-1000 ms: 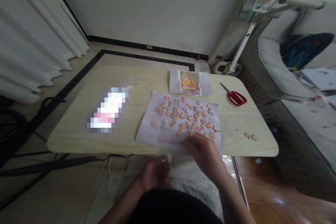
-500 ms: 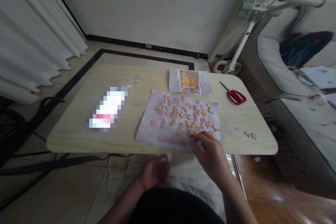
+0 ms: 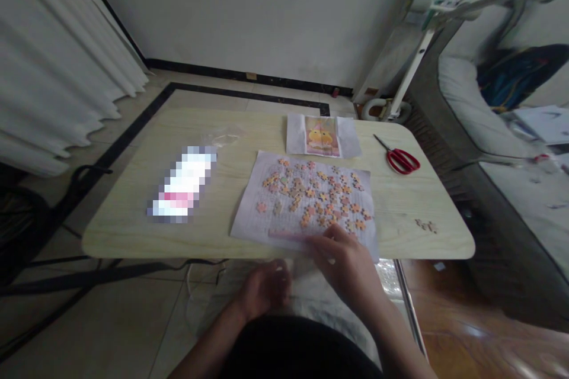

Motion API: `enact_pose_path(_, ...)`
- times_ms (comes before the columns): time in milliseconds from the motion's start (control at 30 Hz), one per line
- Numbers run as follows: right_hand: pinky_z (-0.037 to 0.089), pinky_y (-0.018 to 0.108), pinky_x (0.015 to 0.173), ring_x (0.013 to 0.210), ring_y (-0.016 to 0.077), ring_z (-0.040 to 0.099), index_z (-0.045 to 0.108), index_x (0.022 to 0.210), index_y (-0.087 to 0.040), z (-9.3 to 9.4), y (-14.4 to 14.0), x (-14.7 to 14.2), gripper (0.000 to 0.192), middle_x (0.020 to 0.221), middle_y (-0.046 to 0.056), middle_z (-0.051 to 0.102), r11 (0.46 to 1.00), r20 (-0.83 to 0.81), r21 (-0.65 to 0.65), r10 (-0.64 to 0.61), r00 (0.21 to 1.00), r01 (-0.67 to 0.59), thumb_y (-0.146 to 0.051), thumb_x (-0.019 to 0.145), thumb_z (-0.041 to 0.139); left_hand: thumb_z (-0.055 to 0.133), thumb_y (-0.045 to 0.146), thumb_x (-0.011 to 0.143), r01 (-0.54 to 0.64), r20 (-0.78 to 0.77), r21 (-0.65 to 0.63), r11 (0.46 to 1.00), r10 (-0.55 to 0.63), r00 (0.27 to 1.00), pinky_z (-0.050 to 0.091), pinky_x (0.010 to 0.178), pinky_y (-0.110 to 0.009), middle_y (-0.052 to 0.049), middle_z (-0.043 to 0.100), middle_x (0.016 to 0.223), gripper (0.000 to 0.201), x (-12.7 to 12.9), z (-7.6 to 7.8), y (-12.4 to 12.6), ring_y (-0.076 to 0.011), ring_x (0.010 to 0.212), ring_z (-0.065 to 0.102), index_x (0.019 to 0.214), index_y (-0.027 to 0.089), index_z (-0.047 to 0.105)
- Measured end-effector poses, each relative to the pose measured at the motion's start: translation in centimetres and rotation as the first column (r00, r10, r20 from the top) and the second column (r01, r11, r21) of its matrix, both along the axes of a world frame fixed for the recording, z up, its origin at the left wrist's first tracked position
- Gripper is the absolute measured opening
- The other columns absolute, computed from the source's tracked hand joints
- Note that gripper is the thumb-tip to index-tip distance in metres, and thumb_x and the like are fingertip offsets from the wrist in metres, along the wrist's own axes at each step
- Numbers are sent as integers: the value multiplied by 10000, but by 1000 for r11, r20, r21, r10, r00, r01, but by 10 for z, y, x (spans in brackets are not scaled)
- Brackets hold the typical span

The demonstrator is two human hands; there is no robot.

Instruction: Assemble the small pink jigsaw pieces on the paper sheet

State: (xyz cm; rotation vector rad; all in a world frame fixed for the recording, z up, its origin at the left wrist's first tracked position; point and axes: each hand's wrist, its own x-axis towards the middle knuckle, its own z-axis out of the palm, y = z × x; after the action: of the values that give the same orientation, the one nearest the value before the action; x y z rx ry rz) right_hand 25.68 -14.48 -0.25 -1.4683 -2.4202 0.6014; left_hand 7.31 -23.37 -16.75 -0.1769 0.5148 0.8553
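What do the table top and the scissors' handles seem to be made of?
Table top: probably pale wood-look laminate, matte, with faint grain lines and rounded corners. Scissors: handles look like glossy red plastic; the blades look like dull grey metal, though too small to be sure.

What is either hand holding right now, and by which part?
It cannot be told. The right hand rests on the puzzle pieces at the paper's near edge; the left hand, below the table, looks curled.

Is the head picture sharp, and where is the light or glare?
Head view: dim and soft; puzzle pieces lack fine detail; a pixelated patch hides something on the table; glare on the floor lower right; edges bend from wide-angle distortion.
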Motion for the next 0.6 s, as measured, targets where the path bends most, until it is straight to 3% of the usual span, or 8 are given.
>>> enact_pose_path(300,480,288,650,701,164,594,730,1002,-214,3,-8,8,223,802,53,607,996,-234,78,-35,972,54,-224,920,524,608,309,865,7,-7,-1,1000,-7,1000,442,570,-281,-43,705,788,142,0,4,1,-175,625,655,905,179,647)
enact_pose_path(367,479,278,641,699,158,594,721,963,-208,10,-12,13,203,802,52,616,1000,-268,-3,-23,963,23,-234,922,524,605,318,869,6,-16,-12,1000,-6,1000,443,578,-288,-41,711,801,147,-1,5,1,-177,631,655,901,181,649)
enact_pose_path(433,478,260,628,696,147,597,700,876,-217,18,-17,24,172,804,40,633,983,-276,-166,30,961,-79,-238,915,534,601,316,871,-1,-30,-20,1000,1,1000,447,587,-296,-41,716,813,146,-2,6,0,-181,637,655,901,182,650)
enact_pose_path(533,484,240,631,699,136,619,685,813,-249,18,-34,47,120,792,-1,677,868,-199,-432,176,964,-247,-169,838,599,604,325,864,-2,-46,-29,1000,1,999,442,577,-299,-44,719,803,159,-2,5,0,-183,619,650,895,176,652)
enact_pose_path(600,481,231,599,667,144,642,699,776,-256,3,-53,61,182,757,-14,711,840,-113,-487,210,971,-238,-91,722,644,603,340,863,4,-57,-36,999,-6,998,434,555,-297,-52,718,778,183,-1,4,0,-185,590,643,879,166,654)
